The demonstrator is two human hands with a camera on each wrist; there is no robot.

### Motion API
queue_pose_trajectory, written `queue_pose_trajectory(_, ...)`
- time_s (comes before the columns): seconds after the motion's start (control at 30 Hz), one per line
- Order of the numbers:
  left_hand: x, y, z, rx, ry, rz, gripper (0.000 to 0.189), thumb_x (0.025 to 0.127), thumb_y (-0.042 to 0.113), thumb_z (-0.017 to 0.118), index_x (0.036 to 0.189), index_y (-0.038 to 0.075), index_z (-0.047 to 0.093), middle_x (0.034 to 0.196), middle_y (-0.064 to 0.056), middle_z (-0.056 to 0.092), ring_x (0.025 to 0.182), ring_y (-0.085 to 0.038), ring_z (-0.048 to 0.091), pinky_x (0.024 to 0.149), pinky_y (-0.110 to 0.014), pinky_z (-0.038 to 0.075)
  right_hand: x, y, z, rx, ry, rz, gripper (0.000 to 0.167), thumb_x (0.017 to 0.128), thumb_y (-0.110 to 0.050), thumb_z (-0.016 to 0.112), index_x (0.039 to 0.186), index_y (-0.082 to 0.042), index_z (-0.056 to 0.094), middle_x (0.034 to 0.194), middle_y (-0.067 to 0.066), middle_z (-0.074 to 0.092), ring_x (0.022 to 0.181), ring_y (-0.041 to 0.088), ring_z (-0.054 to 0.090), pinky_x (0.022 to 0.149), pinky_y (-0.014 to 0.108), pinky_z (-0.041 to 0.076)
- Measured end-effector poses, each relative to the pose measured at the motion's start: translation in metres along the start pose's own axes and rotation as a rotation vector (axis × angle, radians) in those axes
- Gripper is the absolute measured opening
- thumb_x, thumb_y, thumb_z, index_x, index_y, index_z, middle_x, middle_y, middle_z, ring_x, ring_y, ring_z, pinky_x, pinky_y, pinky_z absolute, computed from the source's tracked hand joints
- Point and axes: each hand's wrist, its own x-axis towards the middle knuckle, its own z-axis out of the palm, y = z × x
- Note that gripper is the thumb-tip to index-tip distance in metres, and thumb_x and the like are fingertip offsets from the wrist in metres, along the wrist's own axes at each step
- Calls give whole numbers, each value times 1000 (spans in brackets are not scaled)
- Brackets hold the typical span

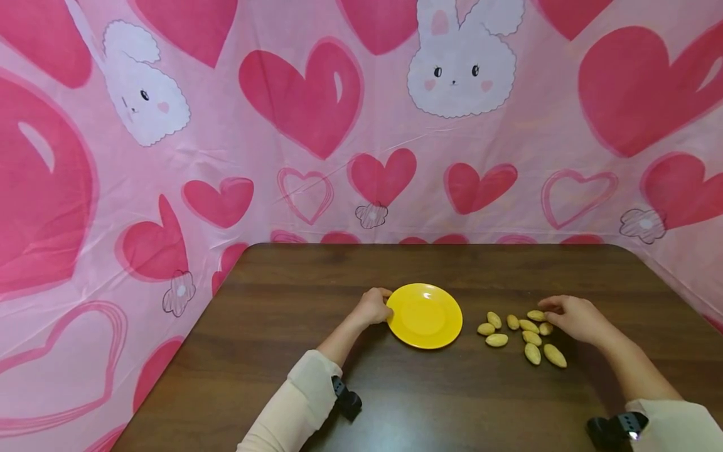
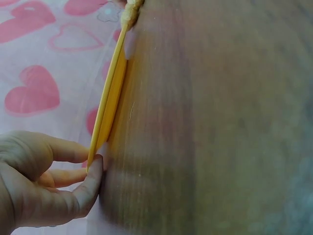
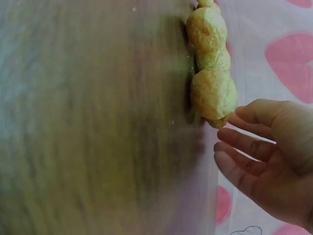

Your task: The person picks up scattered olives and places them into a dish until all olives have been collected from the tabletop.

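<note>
My left hand (image 1: 373,306) pinches the left rim of a round yellow plate (image 1: 425,314); in the left wrist view the plate (image 2: 108,93) appears edge-on, its rim between thumb and fingers. Right of the plate lie several small oval, yellow-green pieces (image 1: 531,338) with a slightly wrinkled skin, their kind unclear. My right hand (image 1: 576,319) is at the far right side of this group, fingertips right at the nearest pieces. From the right wrist view, its fingers (image 3: 244,142) are spread and loosely bent beside a piece (image 3: 214,93), not closed round it.
A dark brown wooden table (image 1: 271,376) with rounded far corners carries everything. Behind it and along the left side hangs a pink cloth (image 1: 384,132) printed with hearts and rabbits. A black wrist camera (image 1: 347,400) sits at the left sleeve, another (image 1: 612,432) at the right.
</note>
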Motion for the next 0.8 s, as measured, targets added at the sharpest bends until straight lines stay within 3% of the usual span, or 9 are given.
queue_pose_trajectory(0.27, -1, 1, -1, 14, 0, -1, 45, 71, -6, 65, 116, -3, 60, 85, -8, 60, 69, -18, 55, 61, -28, 50, 6, 4, 1, 21, -9, 37, 24, 85, -11, 60, 99, 8, 64, 93, 22, 64, 86, 39, 57, 73, 52, 43)
queue_pose_trajectory(0.6, 1, 2, 0, 6, -4, -3, 46, 70, -7, 65, 115, -3, 61, 84, -9, 60, 68, -18, 55, 60, -28, 50, 10, 2, 1, 94, -85, 63, 25, 85, -20, 63, 95, 2, 67, 83, 5, 63, 72, 17, 50, 64, 34, 41)
queue_pose_trajectory(0.8, 3, 1, -1, 6, -1, -2, 48, 69, -8, 66, 116, -4, 60, 86, -10, 61, 68, -19, 55, 61, -28, 50, 10, 0, 2, 91, -55, 60, 23, 84, -21, 65, 92, 1, 67, 78, 3, 62, 69, 16, 49, 60, 32, 40)
